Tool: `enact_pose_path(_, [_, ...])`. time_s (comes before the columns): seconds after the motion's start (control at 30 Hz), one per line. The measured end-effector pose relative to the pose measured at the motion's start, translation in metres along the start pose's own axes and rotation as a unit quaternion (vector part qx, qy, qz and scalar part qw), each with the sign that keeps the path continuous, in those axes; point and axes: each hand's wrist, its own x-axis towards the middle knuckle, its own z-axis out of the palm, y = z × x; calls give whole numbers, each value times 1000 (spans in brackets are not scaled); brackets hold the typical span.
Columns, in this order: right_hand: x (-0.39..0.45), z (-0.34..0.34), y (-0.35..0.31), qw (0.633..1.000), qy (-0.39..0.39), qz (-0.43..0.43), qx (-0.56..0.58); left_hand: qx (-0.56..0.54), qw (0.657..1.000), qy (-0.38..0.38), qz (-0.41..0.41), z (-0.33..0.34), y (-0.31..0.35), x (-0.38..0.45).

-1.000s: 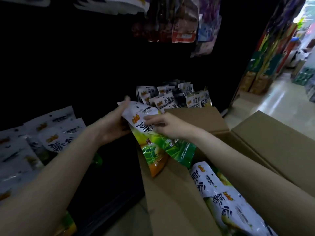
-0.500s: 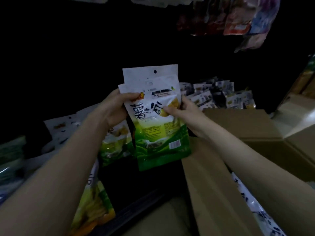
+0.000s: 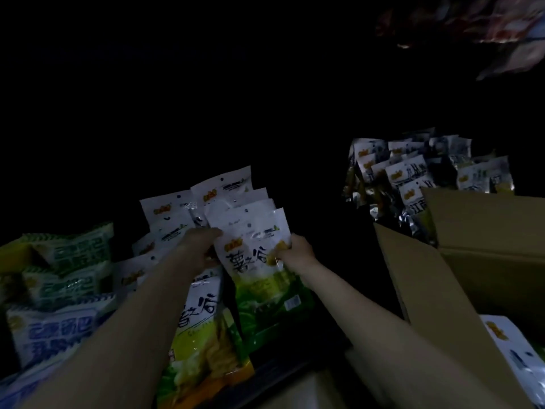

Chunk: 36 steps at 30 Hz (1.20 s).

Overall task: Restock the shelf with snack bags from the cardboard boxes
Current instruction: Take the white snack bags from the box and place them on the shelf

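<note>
A white and green snack bag (image 3: 259, 261) stands upright at the front of a row of like bags (image 3: 212, 202) on the dark shelf. My right hand (image 3: 295, 250) pinches its right edge. On the bag's left edge rests my left hand (image 3: 200, 246), fingers over the top corner and partly behind the bag. The open cardboard box (image 3: 442, 276) stands to the right, with another white snack bag (image 3: 513, 349) lying inside it.
Green and blue bags (image 3: 65, 276) are stacked at the left of the shelf. A yellow and green bag (image 3: 203, 335) lies under my left forearm. Small white packets (image 3: 413, 178) fill the shelf behind the box. Hanging bags (image 3: 486, 31) show at top right.
Both hands have carried the bag forward and down from mid-air into the row on the shelf. The view has swung left, away from the box.
</note>
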Motion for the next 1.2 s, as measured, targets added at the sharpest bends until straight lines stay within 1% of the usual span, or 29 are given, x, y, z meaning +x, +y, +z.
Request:
enact_pose_path(0.07, [9,11,1,997,50,14,56,-9,1000,14,19,2,1,6])
enact_pose_path(0.1, [11,15,1,995,62,20,71,-6,1000,14,27,2,1,9])
enact_pose_path(0.17, [17,20,2,994,70,16,78,4,999,-9,37,0,0,9])
enact_pose_path(0.23, [24,24,3,996,60,4,63,13,999,-23,38,-3,-6,9])
enact_pose_path(0.33, [30,24,3,999,31,-2,-38,17,999,20,24,-11,-12,19])
enact_pose_path(0.43, [27,19,15,990,34,18,-138,33,996,66,40,-14,-12,23])
enact_pose_path(0.53, [17,14,28,972,-28,41,-230,59,994,74,59,-7,-6,19])
enact_pose_path(0.6, [11,9,30,965,-23,39,-259,73,994,51,68,0,-4,17])
enact_pose_path(0.63, [11,6,28,968,-11,37,-249,81,993,43,73,4,-4,15])
enact_pose_path(0.73, [17,0,22,988,29,48,-142,115,990,23,81,7,-4,14])
enact_pose_path(0.77, [17,0,20,990,41,52,-127,129,987,29,92,7,-4,15])
enact_pose_path(0.8, [16,3,17,989,41,58,-131,143,984,38,101,7,-5,15])
enact_pose_path(0.9, [13,18,16,985,-6,73,-154,191,971,60,129,1,-6,17])
enact_pose_path(0.93, [12,21,13,984,-11,83,-159,194,970,64,134,-1,-5,14])
enact_pose_path(1.0, [13,15,4,983,4,83,-166,188,968,69,152,-3,-1,11])
enact_pose_path(1.07, [16,-9,-6,989,12,42,-143,207,959,69,182,4,6,8])
enact_pose_path(1.1, [17,-28,-11,993,5,17,-114,215,955,59,195,10,11,3])
enact_pose_path(1.2, [21,-104,-17,997,-33,-57,-33,191,951,-13,245,37,21,-11])
